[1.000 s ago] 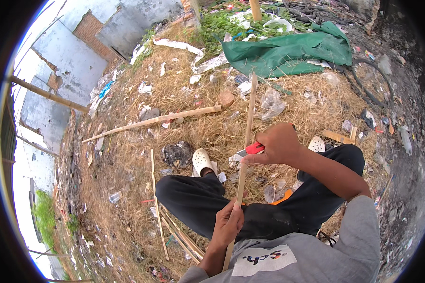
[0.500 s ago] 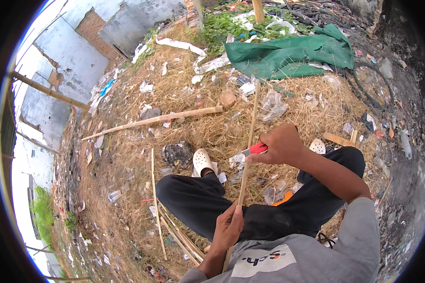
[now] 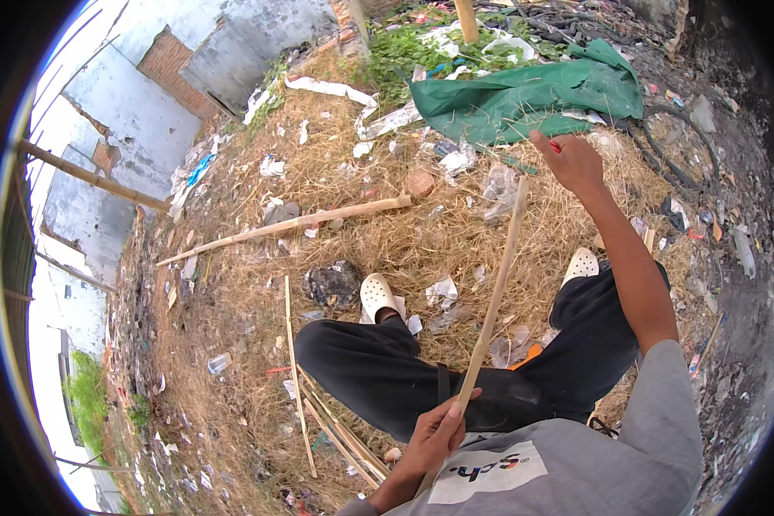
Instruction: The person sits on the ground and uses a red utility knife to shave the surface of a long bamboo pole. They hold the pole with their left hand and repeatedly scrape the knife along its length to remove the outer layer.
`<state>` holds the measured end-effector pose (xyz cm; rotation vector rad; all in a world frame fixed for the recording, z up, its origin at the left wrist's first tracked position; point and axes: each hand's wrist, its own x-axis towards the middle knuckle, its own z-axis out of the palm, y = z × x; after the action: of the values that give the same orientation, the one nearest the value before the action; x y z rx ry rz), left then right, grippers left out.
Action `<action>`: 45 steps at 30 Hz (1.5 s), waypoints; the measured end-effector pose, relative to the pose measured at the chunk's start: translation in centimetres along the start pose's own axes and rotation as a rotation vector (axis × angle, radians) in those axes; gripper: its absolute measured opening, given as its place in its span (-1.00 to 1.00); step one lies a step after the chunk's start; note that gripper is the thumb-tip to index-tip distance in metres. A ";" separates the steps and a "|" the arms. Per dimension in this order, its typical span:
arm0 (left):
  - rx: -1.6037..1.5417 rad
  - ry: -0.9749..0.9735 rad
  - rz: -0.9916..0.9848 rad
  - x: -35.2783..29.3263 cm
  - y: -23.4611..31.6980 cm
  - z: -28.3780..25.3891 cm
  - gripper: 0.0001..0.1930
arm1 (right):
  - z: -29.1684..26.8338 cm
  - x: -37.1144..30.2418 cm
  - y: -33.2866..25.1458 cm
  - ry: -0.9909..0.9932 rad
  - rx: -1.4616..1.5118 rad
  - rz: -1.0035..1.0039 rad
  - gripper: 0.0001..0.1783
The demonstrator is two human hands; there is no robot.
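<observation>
My left hand point(image 3: 437, 437), low in front of my lap, is closed round a long pale bamboo strip point(image 3: 497, 292). The strip slants up and away between my knees, its far end free in the air. Out ahead, past that far end, my right hand point(image 3: 574, 163) is closed on a red-handled utility knife point(image 3: 556, 147). Only a bit of the red handle shows; its blade cannot be made out. The knife appears apart from the strip.
A thick bamboo piece point(image 3: 292, 225) lies on the dry grass ahead. Thin strips point(image 3: 335, 430) lie beside my left leg. A green sheet point(image 3: 525, 99) is spread at the far side, near black hoses point(image 3: 675, 159). A dark lump point(image 3: 333, 285) sits by my left shoe.
My right hand with the knife has moved forward and right, off the bamboo strip. The strip's far end has swung right, and my left hand has shifted slightly right.
</observation>
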<state>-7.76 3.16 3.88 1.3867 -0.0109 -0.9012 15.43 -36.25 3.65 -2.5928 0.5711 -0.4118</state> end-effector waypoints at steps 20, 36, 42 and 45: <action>-0.221 0.049 0.174 4.9 2.0 -1.6 -0.56 | 3.4 -12.3 -7.1 0.005 0.080 -0.815 -0.22; -0.513 -0.115 0.129 5.0 1.5 -1.6 -0.64 | 3.2 -11.1 -6.7 0.040 0.105 -0.833 -0.22; -0.476 -0.116 0.128 5.1 1.3 -1.4 -0.66 | 3.7 -8.8 -5.7 0.124 0.039 -0.808 -0.21; -0.469 -0.139 0.143 5.0 1.1 -1.5 -0.66 | 3.5 -8.6 -5.5 0.159 -0.004 -0.835 -0.22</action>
<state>-2.98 1.55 2.00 0.8752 -0.0042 -0.8151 11.06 -26.58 1.77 -2.7049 -0.5085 -0.8710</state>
